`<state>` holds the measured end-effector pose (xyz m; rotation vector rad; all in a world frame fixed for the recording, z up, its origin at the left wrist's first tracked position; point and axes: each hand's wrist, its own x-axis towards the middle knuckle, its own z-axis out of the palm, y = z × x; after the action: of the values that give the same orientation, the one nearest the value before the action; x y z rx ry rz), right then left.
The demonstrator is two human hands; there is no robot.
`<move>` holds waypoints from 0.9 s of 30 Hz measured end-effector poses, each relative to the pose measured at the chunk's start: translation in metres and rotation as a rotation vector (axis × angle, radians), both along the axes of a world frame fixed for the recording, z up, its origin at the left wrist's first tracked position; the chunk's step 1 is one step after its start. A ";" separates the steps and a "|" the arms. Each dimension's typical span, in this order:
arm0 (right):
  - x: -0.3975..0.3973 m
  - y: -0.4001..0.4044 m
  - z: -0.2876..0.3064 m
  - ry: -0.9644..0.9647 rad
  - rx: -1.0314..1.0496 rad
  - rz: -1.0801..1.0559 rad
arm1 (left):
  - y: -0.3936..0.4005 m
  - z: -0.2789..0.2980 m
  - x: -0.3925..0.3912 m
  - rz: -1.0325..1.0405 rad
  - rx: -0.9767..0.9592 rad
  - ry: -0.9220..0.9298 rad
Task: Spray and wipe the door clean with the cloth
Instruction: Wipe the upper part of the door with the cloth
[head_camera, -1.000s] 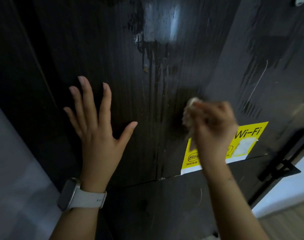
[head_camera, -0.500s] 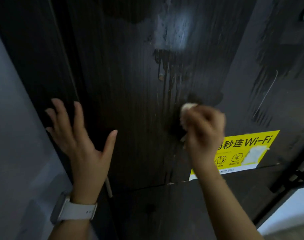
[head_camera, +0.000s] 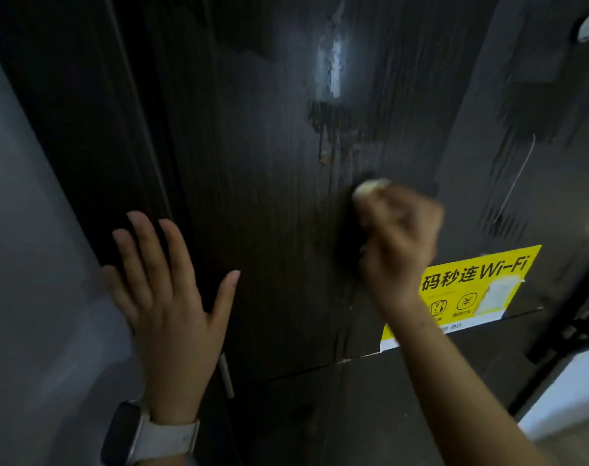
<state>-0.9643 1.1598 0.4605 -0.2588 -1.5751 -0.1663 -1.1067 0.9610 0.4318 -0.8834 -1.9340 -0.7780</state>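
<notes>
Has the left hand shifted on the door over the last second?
Yes. The left hand has slid left, away from the yellow Wi-Fi sticker, to the door's left edge, fingers still spread flat.

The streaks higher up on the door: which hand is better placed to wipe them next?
Probably the right hand: it grips the cloth against the door, just below the streaks. The left hand is open, holds nothing and sits lower, by the door's edge.

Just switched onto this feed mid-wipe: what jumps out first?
The yellow Wi-Fi sticker at lower right glares against the dark door. Just left of it, the right hand grips a pale cloth against the wood, below a whitish streaky patch. The left hand, white-strapped watch on its wrist, is spread flat at the door's left edge.
</notes>
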 end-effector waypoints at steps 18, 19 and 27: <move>-0.017 -0.008 0.067 0.154 -0.042 0.025 | -0.004 -0.003 -0.003 0.015 -0.069 0.047; -0.025 -0.015 0.075 0.189 -0.062 0.046 | -0.004 -0.003 -0.004 0.016 -0.069 0.049; -0.032 -0.041 0.024 -0.537 0.355 0.158 | -0.004 -0.003 -0.003 0.006 -0.055 0.037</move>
<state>-0.9961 1.1192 0.4842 0.2081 -2.0492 -0.4120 -1.1095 0.9571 0.4293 -0.9189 -1.9328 -0.7033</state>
